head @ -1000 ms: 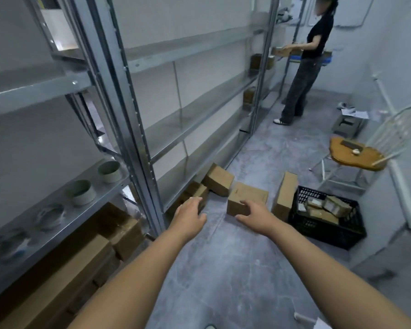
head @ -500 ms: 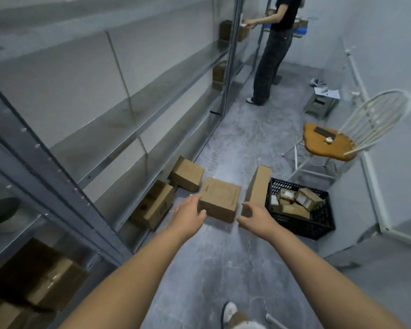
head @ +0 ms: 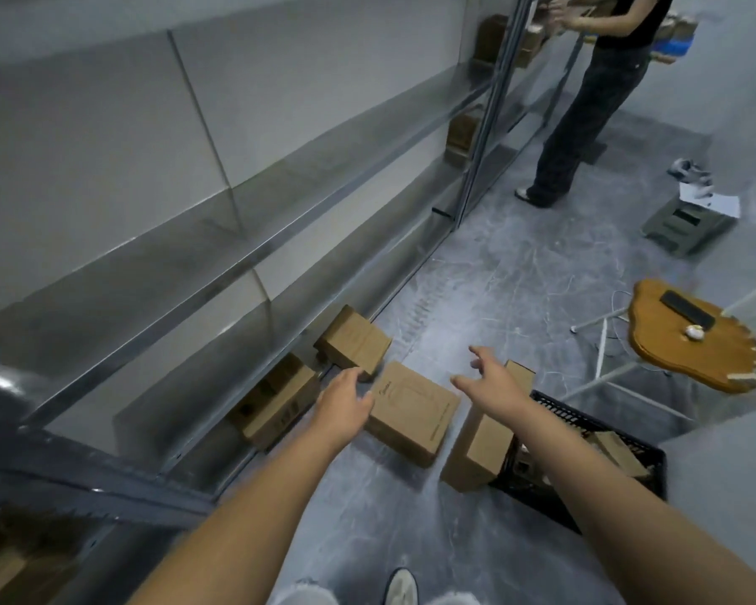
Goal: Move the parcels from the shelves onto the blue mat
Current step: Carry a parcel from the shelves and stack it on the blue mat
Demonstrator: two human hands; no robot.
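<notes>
Several brown cardboard parcels lie on the grey floor beside the metal shelves [head: 254,255]. A flat parcel [head: 411,412] lies in the middle, between my two hands. My left hand [head: 345,406] is at its left edge with relaxed fingers. My right hand [head: 489,384] hovers over its right side, fingers spread, holding nothing. Another parcel [head: 354,342] sits just beyond, one [head: 280,399] leans at the bottom shelf, and a tall one [head: 481,443] stands against a black crate [head: 585,430]. No blue mat is in view.
The black crate holds small boxes. A wooden-seated chair [head: 690,342] stands at the right. Another person [head: 594,98] stands at the far shelves holding a box. A grey step stool [head: 686,224] with paper sits further back. My shoes show at the bottom edge.
I have moved closer and bent lower over the floor parcels. Both hands have reached forward to either side of the flat middle parcel, and the right hand has spread its fingers.
</notes>
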